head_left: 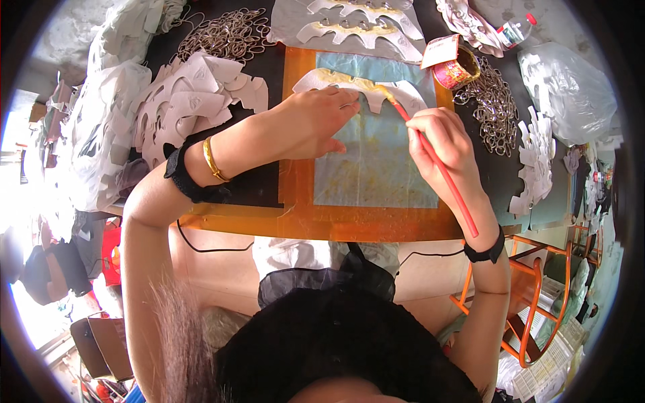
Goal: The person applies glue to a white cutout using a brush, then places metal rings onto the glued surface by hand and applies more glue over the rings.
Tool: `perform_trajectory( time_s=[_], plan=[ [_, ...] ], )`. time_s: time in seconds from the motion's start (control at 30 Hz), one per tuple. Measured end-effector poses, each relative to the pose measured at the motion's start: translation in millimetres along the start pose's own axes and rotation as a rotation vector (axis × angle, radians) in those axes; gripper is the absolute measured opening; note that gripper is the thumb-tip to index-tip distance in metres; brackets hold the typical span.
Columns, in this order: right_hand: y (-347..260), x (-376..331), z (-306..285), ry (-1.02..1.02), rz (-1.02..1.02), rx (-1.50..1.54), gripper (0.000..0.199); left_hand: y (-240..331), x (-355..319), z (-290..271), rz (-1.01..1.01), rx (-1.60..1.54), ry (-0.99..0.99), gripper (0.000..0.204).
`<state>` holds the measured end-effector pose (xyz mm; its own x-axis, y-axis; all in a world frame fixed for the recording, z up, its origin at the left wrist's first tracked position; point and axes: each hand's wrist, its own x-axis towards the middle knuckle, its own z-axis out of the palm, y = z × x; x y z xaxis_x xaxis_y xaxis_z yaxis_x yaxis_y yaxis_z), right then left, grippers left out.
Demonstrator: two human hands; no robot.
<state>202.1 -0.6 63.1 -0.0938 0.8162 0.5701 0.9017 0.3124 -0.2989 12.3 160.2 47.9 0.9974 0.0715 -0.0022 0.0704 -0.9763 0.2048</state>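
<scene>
For even spreading of yellow paste [342,76] with the red-handled brush [446,181] held by the right hand [449,138], the white scalloped piece [406,97] near the far edge of the blue sheet [376,174] should be kept flat by the loosely opened left hand [316,121].

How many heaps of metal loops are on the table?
2: a left heap at the far side, just beyond the piled pale cut-out pieces, and a right heap, to the right of the right hand. Loops underneath other things may be hidden.
</scene>
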Motion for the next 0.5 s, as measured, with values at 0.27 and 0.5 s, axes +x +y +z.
perform_trajectory(
  time_s=[0.27, 0.5],
  plan=[
    [0.6, 2.2, 2.6, 0.025, -0.001, -0.005, 0.017, -1.4, 0.8, 1.8, 0.017, 0.010, 0.014, 0.060],
    [0.1, 3.2, -2.6, 0.015, 0.076, 0.058, 0.012, -2.8, 1.1, 2.3, 0.030, -0.009, 0.023, 0.060]
  ],
)
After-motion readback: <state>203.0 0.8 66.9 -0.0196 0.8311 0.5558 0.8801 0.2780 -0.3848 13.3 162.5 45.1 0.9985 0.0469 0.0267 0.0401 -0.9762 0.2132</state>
